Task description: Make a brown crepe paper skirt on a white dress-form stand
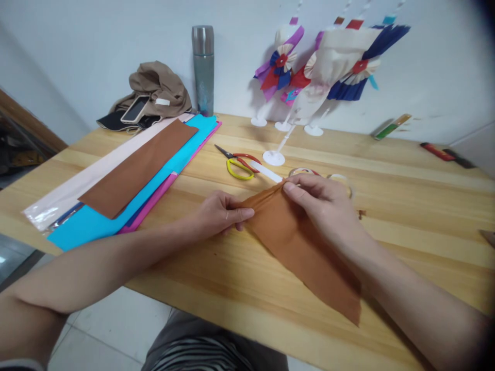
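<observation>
A brown sheet of thin crepe-like paper (305,252) hangs between my two hands over the wooden table, its top edge gathered into small folds. My left hand (216,212) pinches the left end of that edge between thumb and fingers. Further right, my right hand (325,198) pinches the same edge. Below the hands the sheet spreads down to a pointed corner. Just beyond them lie scissors (240,164) with one red and one yellow handle, and a white strip (266,171) that reaches toward the gathered edge. Rolls of tape (342,183) sit partly hidden behind my right hand.
Folded coloured sheets, with a brown one (141,167) on top, lie at the left of the table (425,216). Behind them are a bag (158,85), a phone (135,109) and a thermos (203,72). Decorated white stands (274,157) line the wall. A glue stick (392,127) lies at the back right.
</observation>
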`<state>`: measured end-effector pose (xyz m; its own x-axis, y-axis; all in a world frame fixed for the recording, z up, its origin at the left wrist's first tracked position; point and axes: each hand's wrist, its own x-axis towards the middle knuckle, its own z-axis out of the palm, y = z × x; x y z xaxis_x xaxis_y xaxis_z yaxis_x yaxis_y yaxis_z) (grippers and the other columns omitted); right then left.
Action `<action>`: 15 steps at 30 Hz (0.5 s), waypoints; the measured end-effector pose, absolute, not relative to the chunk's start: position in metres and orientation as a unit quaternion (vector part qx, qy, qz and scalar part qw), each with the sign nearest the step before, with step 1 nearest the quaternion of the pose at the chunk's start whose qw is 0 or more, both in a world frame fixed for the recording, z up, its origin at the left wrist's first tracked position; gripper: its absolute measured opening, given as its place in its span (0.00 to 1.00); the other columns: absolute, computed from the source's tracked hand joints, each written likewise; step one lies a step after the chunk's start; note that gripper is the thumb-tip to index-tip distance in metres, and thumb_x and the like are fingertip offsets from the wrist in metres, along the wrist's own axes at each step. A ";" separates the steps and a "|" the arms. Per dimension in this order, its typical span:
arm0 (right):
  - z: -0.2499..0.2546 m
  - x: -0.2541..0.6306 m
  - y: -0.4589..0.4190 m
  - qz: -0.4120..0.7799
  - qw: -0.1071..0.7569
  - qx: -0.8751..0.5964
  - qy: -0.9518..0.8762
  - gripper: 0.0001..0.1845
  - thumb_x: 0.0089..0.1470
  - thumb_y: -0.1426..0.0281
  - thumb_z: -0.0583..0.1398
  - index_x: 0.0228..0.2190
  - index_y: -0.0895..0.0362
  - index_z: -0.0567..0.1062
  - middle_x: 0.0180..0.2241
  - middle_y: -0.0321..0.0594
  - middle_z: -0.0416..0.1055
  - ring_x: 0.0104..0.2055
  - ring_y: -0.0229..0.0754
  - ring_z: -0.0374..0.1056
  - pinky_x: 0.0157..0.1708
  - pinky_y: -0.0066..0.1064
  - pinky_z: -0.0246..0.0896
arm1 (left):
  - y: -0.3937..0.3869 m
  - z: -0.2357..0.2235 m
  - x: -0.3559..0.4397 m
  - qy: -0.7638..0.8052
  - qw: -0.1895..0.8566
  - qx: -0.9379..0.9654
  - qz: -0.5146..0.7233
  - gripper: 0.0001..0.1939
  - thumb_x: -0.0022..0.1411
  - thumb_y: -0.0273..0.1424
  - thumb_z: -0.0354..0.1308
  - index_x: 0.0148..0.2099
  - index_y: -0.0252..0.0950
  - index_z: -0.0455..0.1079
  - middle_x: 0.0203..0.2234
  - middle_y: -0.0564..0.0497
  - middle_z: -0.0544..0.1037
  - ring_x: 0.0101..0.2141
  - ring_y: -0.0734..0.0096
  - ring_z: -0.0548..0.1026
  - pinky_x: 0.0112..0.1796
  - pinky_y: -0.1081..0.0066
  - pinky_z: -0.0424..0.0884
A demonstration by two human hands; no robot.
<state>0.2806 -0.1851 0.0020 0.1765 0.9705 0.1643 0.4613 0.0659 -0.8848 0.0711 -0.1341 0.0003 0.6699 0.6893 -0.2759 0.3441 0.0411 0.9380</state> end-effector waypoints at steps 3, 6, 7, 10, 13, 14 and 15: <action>0.001 0.283 -0.184 0.276 0.445 -0.626 -0.578 0.14 0.53 0.56 0.61 0.24 0.52 0.75 0.21 0.35 0.66 0.25 0.40 0.58 0.24 0.32 0.51 | -0.132 0.000 0.070 0.394 0.597 0.689 0.119 0.20 0.58 0.45 0.62 0.23 0.35 0.68 0.11 0.58 0.64 0.15 0.79 0.60 0.19 0.75 0.55; 0.003 0.282 -0.185 0.254 0.429 -0.628 -0.598 0.13 0.56 0.58 0.59 0.24 0.51 0.74 0.20 0.35 0.65 0.24 0.41 0.59 0.23 0.33 0.52 | -0.132 0.003 0.068 0.403 0.522 0.728 0.187 0.17 0.60 0.44 0.62 0.31 0.34 0.73 0.20 0.54 0.73 0.21 0.76 0.68 0.23 0.75 0.61; 0.004 0.281 -0.186 0.248 0.418 -0.628 -0.608 0.13 0.57 0.59 0.59 0.24 0.51 0.74 0.20 0.35 0.65 0.23 0.41 0.59 0.23 0.33 0.52 | -0.133 0.004 0.066 0.406 0.483 0.740 0.235 0.16 0.61 0.43 0.61 0.33 0.34 0.74 0.24 0.52 0.76 0.25 0.74 0.70 0.26 0.74 0.64; 0.008 0.274 -0.191 0.230 0.368 -0.620 -0.654 0.13 0.58 0.61 0.57 0.25 0.51 0.74 0.20 0.36 0.68 0.24 0.42 0.63 0.24 0.33 0.53 | -0.133 0.008 0.061 0.389 0.377 0.752 0.376 0.14 0.65 0.41 0.57 0.40 0.35 0.75 0.35 0.48 0.80 0.31 0.72 0.72 0.32 0.72 0.68; 0.010 0.267 -0.196 0.213 0.315 -0.604 -0.701 0.13 0.60 0.62 0.55 0.26 0.53 0.74 0.21 0.36 0.71 0.23 0.42 0.64 0.25 0.33 0.55 | -0.133 0.009 0.058 0.341 0.352 0.778 0.393 0.15 0.65 0.40 0.57 0.46 0.35 0.75 0.39 0.46 0.80 0.28 0.75 0.70 0.31 0.73 0.68; 0.011 0.265 -0.198 0.210 0.302 -0.598 -0.712 0.14 0.60 0.62 0.55 0.26 0.53 0.73 0.21 0.36 0.71 0.23 0.41 0.64 0.25 0.33 0.55 | -0.133 0.009 0.057 0.328 0.357 0.792 0.371 0.15 0.65 0.40 0.58 0.46 0.34 0.76 0.39 0.46 0.80 0.27 0.76 0.69 0.30 0.73 0.67; 0.011 0.264 -0.200 0.208 0.293 -0.592 -0.721 0.14 0.60 0.62 0.55 0.26 0.53 0.73 0.20 0.35 0.71 0.22 0.41 0.64 0.25 0.33 0.55 | -0.134 0.009 0.058 0.321 0.366 0.803 0.345 0.15 0.64 0.39 0.59 0.47 0.34 0.76 0.37 0.47 0.81 0.26 0.77 0.69 0.29 0.74 0.66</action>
